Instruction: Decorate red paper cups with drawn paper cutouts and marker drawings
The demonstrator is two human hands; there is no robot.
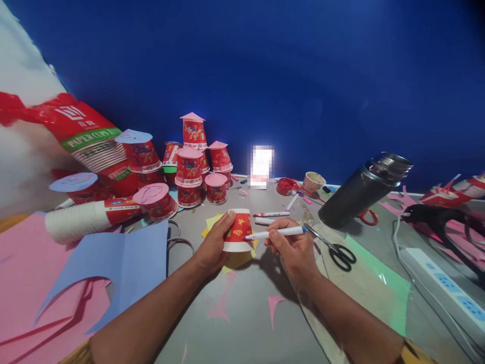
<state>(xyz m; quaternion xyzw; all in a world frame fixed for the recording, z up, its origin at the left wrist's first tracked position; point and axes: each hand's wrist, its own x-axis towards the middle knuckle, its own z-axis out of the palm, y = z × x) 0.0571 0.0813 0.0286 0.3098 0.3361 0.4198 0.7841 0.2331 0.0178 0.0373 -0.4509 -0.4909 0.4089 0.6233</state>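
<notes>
My left hand [215,240] grips a red paper cup [241,225] that is upside down, its white rim at the bottom and gold stars on its side. In my right hand [290,245] is a white marker [278,233] with a blue end at the right; its tip meets or nearly meets the cup's lower side. Yellow paper scraps [237,262] lie beneath the cup. Just beyond my right hand rest more markers [271,214]. To the right of that hand is a pair of black-handled scissors [339,254], lying apart from it.
Decorated cups with paper tops [189,167] stand stacked at the back left. Blue paper [125,273] and a sleeve of white cups [76,221] lie left. On the right are a dark thermos [359,194], green sheet [386,278] and power strip [441,283].
</notes>
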